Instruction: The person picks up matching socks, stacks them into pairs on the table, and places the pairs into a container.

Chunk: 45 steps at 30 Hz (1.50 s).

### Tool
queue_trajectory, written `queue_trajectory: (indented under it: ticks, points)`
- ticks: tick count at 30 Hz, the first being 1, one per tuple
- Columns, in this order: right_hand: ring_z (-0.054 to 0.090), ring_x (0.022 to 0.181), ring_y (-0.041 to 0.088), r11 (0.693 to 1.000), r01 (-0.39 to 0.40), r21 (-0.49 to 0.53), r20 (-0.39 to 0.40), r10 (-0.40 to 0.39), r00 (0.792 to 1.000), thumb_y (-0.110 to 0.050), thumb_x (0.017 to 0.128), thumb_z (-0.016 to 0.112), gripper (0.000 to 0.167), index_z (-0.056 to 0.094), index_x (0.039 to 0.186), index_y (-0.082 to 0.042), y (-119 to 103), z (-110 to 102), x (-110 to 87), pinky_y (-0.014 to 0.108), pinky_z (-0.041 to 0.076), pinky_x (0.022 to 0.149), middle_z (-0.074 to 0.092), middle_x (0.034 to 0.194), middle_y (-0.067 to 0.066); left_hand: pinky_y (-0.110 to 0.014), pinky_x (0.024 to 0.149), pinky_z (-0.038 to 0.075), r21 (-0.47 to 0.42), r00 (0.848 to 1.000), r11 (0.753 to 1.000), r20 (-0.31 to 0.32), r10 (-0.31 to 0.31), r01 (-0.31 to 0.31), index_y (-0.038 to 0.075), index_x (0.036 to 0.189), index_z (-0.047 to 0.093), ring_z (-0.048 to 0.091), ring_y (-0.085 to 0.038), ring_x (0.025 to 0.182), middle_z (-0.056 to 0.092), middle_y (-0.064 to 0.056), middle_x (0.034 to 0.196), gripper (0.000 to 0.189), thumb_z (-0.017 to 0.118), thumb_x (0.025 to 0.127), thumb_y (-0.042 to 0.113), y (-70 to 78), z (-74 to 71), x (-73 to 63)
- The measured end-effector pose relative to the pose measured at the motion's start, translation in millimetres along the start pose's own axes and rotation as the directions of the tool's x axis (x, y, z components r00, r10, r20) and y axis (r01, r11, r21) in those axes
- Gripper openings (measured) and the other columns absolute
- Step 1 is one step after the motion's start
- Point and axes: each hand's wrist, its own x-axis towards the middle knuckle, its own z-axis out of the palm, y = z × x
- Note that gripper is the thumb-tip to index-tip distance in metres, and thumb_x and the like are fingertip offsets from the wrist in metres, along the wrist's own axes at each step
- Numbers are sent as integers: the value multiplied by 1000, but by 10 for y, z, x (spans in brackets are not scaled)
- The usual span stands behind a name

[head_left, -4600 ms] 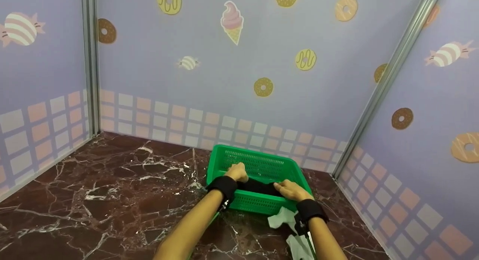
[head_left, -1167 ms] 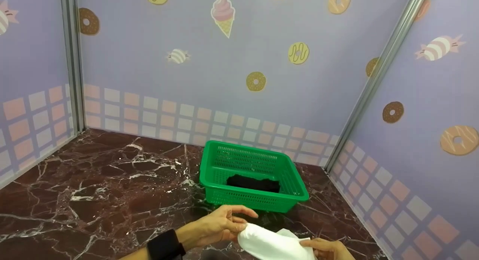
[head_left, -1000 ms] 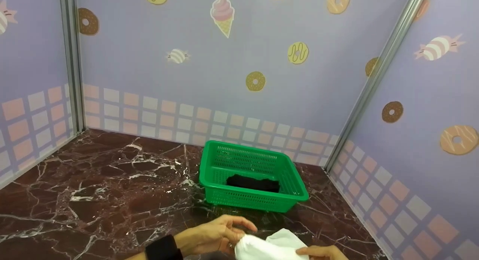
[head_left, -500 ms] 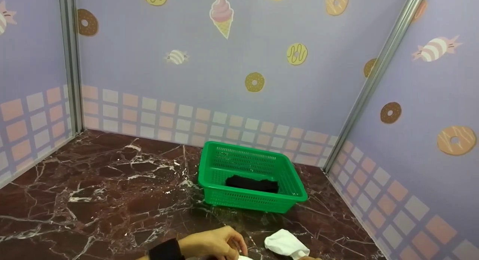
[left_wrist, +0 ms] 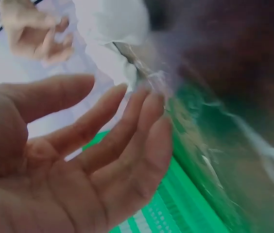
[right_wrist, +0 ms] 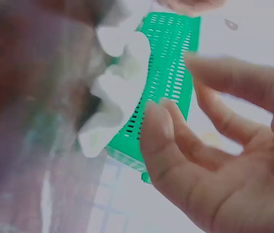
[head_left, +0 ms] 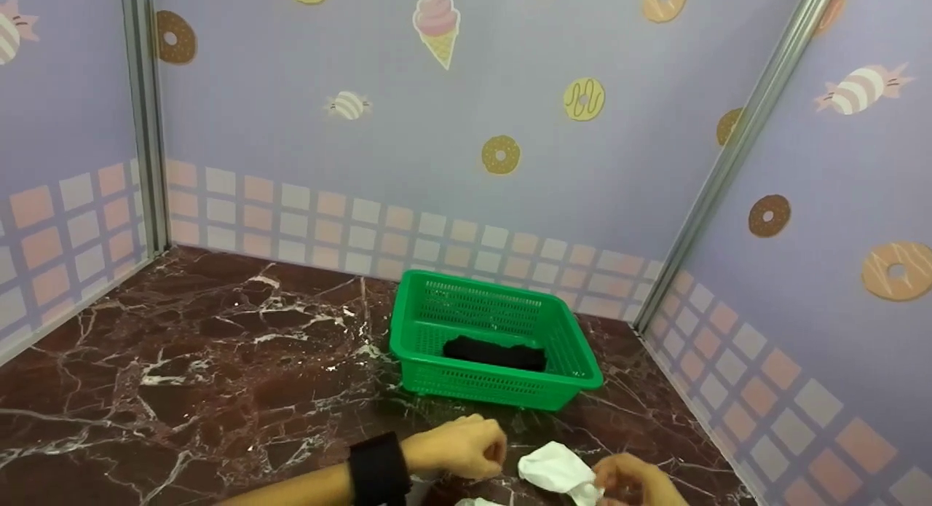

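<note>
My left hand is above the dark marble table in front of the basket. In the left wrist view its fingers are loosely bent with nothing between them. One crumpled white sock lies on the table between my hands. A second piece of white fabric just shows at the bottom edge of the head view. My right hand is right beside the white sock; in the right wrist view its fingers are bent and hold nothing. Whether a fingertip touches the sock I cannot tell.
A green plastic basket with slotted walls stands beyond my hands, near the back wall. Inside it lies a bundle of black fabric. Patterned walls close in the table at the back and both sides.
Earlier both hands were in the basket at the black fabric. Later they held white fabric before it. Now that fabric lies on the table and both hands have let go.
</note>
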Motion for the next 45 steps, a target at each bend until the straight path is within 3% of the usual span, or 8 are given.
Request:
queue_trajectory:
  ticks: [8, 13, 17, 28, 32, 36, 40, 45]
  points:
    - [56, 86, 24, 925, -243, -291, 30, 263, 964, -15, 81, 74, 38, 61, 111, 5, -112, 59, 298, 38, 48, 72, 57, 102, 10, -25, 54, 39, 309, 999, 951, -25, 30, -21, 17, 86, 65, 48, -9, 72, 54, 8, 80, 28, 80, 74, 38, 278, 327, 565]
    - [57, 84, 25, 918, -310, -248, 53, 332, 942, -18, 88, 69, 27, 65, 108, -2, -43, 86, 457, 38, 49, 71, 60, 97, 5, -27, 54, 37, 360, 999, 932, 42, 23, -36, 18, 88, 63, 49, -13, 66, 55, 5, 77, 24, 79, 79, 34, 339, 474, 886]
    - [54, 72, 12, 924, -316, -217, 52, 334, 941, -12, 88, 66, 20, 67, 106, -3, 8, 73, 532, 27, 45, 60, 63, 92, 3, -27, 50, 36, 347, 999, 937, 6, 36, -36, 16, 80, 59, 50, -13, 59, 52, 3, 69, 14, 73, 83, 18, 318, 429, 1000]
    - [55, 57, 13, 900, -399, -176, -150, 376, 914, -6, 85, 67, 7, 61, 84, -3, 107, -123, 322, 26, 43, 51, 60, 70, 2, -23, 47, 13, 132, 955, 989, -277, 105, -71, 17, 63, 22, 9, -7, 53, 11, 7, 60, 41, 53, 81, -3, 263, -104, 900]
    - [61, 63, 14, 934, -351, -67, -205, 331, 921, -10, 91, 65, 13, 65, 95, 3, 83, -188, 251, 28, 48, 53, 66, 80, 9, -20, 49, 16, 54, 951, 992, -282, 127, -116, 13, 64, 38, 16, -5, 52, 26, 7, 60, 33, 54, 90, 1, 209, -231, 830]
    - [66, 73, 20, 949, -305, 76, -295, 314, 902, -9, 94, 63, 31, 56, 115, 13, 35, -218, 188, 34, 54, 61, 67, 94, 19, -17, 55, 27, -36, 953, 985, -263, 151, -167, 5, 89, 65, 34, -5, 55, 55, -1, 71, 7, 59, 92, 3, 123, -302, 742]
    - [68, 74, 23, 943, -291, 164, -356, 332, 874, -7, 94, 63, 40, 44, 124, 12, -17, -208, 138, 36, 56, 63, 68, 93, 20, -18, 58, 30, -108, 957, 979, -252, 144, -175, 3, 101, 66, 36, -7, 54, 56, -3, 66, 15, 61, 87, -2, 4, -303, 618]
    - [66, 64, 19, 946, -264, 191, -325, 314, 892, -6, 94, 62, 33, 51, 117, 14, -48, -211, 86, 33, 55, 56, 69, 88, 19, -19, 64, 39, -214, 968, 961, -219, 125, -173, 2, 103, 67, 55, -9, 66, 68, -7, 82, 26, 55, 84, -9, -128, -305, 458]
